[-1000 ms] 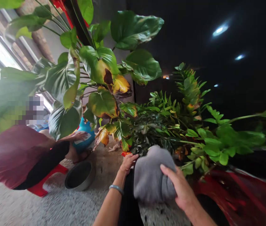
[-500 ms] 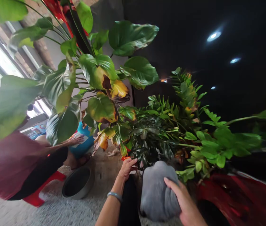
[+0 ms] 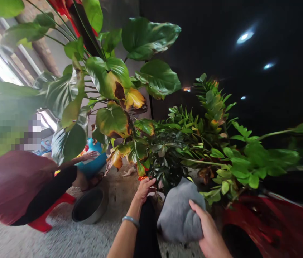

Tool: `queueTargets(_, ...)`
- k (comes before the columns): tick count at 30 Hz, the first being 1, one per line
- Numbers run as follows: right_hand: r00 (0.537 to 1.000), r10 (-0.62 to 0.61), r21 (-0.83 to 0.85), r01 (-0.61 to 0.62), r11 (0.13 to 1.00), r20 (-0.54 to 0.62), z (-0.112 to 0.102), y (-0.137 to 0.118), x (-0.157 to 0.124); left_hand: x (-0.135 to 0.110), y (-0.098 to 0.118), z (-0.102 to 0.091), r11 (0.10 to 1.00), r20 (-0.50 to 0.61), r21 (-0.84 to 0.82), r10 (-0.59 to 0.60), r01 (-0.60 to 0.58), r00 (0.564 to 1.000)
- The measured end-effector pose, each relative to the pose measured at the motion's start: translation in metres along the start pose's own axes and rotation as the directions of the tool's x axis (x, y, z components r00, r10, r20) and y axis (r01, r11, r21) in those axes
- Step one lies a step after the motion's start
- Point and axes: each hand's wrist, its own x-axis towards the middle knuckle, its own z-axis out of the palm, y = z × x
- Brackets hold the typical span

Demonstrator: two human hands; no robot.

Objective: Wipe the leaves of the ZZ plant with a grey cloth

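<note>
My right hand (image 3: 210, 227) is closed on a grey cloth (image 3: 181, 211), thumb on top, the cloth draped over the fingers. Just beyond the cloth are the dark green leaves of a bushy plant (image 3: 167, 152). My left hand (image 3: 144, 190), with a bracelet on its wrist, reaches to the lower edge of this plant. Its fingers are bent towards the thumb among the dark leaves; what they hold there is hidden. Tall broad leaves with yellow and brown edges (image 3: 114, 120) hang above the left hand.
At the left, a person in a dull red shirt (image 3: 19, 182) sits on a red stool (image 3: 42, 220), a hand on a blue object (image 3: 96, 161). A grey basin (image 3: 89, 206) stands on the floor. A red object (image 3: 269, 225) is at lower right, before a dark shiny wall (image 3: 261, 32).
The grey cloth has shifted and tilted slightly in my right hand, its top now leaning towards the leaves. My left hand has hardly moved. The view has shifted a little.
</note>
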Motion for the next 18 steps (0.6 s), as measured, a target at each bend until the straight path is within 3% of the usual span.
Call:
queueTargets(2,0.992,-0.127,-0.053,0.128,0.990,0.027,-0.001,-0.008,-0.007,0.001,-0.001,-0.001,1.000,0.005,0.002,-0.003,0.003,1.000)
queueTargets(4,0.948,-0.318,-0.094,0.317,0.944,0.005,0.013,-0.028,-0.005,0.001,-0.001,0.000,1.000,0.007,0.006,-0.003,0.003,1.000)
queueTargets(6,0.903,-0.427,-0.087,0.422,0.902,-0.046,0.033,-0.049,0.004,0.001,-0.002,0.001,1.000,0.006,0.009,0.000,0.000,1.000)
queueTargets(9,0.942,-0.335,0.003,0.335,0.942,-0.004,0.050,-0.057,0.020,0.002,-0.003,0.002,1.000,0.004,0.016,0.005,-0.005,1.000)
queueTargets(11,0.979,-0.190,-0.032,0.193,0.981,0.081,0.043,-0.044,0.022,0.004,-0.004,0.001,1.000,0.004,0.022,0.007,-0.007,1.000)
queueTargets(13,0.985,-0.073,-0.161,0.098,0.982,0.155,0.029,-0.025,0.015,0.005,-0.005,0.000,0.999,0.005,0.032,0.005,-0.005,1.000)
queueTargets(16,0.952,-0.031,-0.375,0.150,0.915,0.304,0.017,-0.008,-0.008,0.007,-0.008,-0.006,0.998,0.005,0.061,-0.005,0.004,1.000)
queueTargets(18,0.875,-0.046,-0.429,0.282,0.858,0.482,0.028,-0.012,-0.022,0.005,-0.012,-0.013,0.996,-0.012,0.093,-0.010,0.011,1.000)
